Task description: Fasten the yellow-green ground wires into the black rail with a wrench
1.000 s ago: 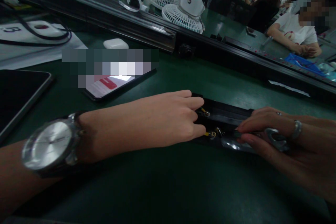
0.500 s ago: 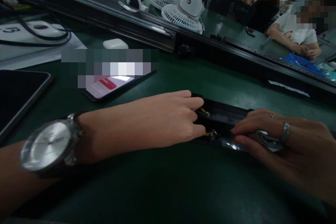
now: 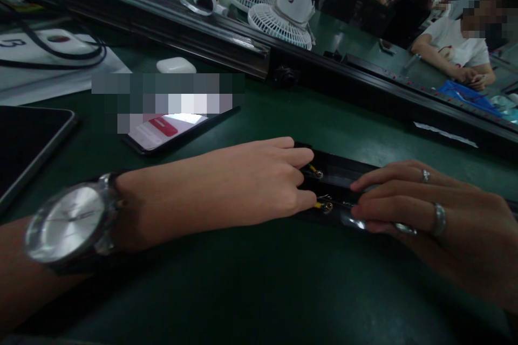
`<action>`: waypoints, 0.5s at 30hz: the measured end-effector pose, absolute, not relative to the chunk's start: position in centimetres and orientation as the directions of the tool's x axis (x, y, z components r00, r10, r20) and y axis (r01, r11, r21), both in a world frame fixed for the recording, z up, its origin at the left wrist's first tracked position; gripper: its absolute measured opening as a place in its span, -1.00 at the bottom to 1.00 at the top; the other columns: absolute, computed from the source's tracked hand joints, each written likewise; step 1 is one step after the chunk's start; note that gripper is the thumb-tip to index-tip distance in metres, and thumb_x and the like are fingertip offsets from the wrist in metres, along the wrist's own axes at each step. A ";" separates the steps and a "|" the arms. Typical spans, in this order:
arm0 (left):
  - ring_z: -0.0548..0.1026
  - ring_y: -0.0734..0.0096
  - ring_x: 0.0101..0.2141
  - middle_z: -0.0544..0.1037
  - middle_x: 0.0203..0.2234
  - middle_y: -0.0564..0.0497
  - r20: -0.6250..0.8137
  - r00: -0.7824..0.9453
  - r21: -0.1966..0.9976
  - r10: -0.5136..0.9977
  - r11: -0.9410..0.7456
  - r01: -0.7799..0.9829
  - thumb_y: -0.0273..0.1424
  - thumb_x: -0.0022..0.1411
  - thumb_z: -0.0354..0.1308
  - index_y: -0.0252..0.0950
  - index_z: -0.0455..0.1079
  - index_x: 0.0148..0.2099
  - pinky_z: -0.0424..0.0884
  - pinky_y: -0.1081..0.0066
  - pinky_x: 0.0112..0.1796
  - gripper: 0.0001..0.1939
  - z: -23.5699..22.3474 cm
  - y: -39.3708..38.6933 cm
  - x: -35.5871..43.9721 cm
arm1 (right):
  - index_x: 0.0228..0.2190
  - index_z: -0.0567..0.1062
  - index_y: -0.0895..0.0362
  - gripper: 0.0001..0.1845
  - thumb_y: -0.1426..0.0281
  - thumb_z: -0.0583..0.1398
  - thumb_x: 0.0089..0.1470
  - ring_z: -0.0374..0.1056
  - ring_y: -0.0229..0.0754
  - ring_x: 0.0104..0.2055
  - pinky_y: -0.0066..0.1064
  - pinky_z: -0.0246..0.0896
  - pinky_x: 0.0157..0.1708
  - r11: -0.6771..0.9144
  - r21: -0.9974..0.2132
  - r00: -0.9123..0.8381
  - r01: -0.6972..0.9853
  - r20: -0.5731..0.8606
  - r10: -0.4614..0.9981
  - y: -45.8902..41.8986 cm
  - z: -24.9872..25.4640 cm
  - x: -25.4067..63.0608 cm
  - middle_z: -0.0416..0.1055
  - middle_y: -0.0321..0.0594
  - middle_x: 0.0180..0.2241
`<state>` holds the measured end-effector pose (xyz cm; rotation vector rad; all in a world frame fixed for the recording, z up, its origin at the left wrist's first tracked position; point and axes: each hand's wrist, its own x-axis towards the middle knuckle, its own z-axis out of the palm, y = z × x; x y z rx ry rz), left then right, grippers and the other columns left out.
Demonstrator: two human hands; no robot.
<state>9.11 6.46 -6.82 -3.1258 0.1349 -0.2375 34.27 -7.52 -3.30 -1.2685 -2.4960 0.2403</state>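
Note:
A long black holder (image 3: 343, 160) lies on the green table, with two yellow cords ending in small brass-coloured metal fittings (image 3: 327, 206) along it. Over its left end, my left hand (image 3: 279, 180) is closed, fingers bent down on it; a silver watch is on that wrist. At the other end my right hand (image 3: 429, 205) is closed, fingertips together at the holder's lower channel beside a shiny clear strip (image 3: 353, 221). A silver metal hook (image 3: 406, 228) shows under its fingers, mostly hidden. Two rings are on this hand.
Left of the hands lie a phone (image 3: 151, 132) with a lit screen, a dark tablet (image 3: 28, 145), a white earbud case (image 3: 177, 65) and paper with cables. A black rail (image 3: 324, 73) crosses behind. Beyond it stand white fans (image 3: 291, 8) and a seated person (image 3: 457, 54).
My right hand has shifted left and turned over, its fingers now covering most of the silver hook that showed before. The left hand keeps its place on the holder.

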 end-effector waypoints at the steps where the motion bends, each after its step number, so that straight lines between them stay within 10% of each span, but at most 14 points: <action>1: 0.42 0.17 -0.19 0.57 -0.39 0.01 0.151 0.985 -0.007 -0.083 -0.997 -0.083 -0.46 0.37 0.25 -0.15 0.48 -0.16 0.21 0.22 -0.23 -0.93 -6.8 6.5 9.1 | -0.10 0.53 0.05 -0.83 0.51 0.21 0.33 0.49 -0.15 0.06 -0.29 0.37 -0.03 0.581 -0.275 -0.535 0.766 0.231 0.813 -7.6 -3.2 34.1 0.65 -0.27 -0.12; 15: 0.42 0.16 -0.20 0.56 -0.40 0.02 0.195 0.976 -0.017 -0.095 -0.995 -0.094 -0.48 0.33 0.29 -0.17 0.47 -0.18 0.19 0.23 -0.25 -0.91 -6.8 6.4 9.1 | -0.23 0.58 -0.04 -0.92 0.26 0.27 0.32 0.26 -0.38 -0.68 -0.51 0.42 -0.48 0.392 -0.239 -0.288 0.888 0.376 0.881 -8.3 -2.8 33.1 0.57 -0.44 -0.41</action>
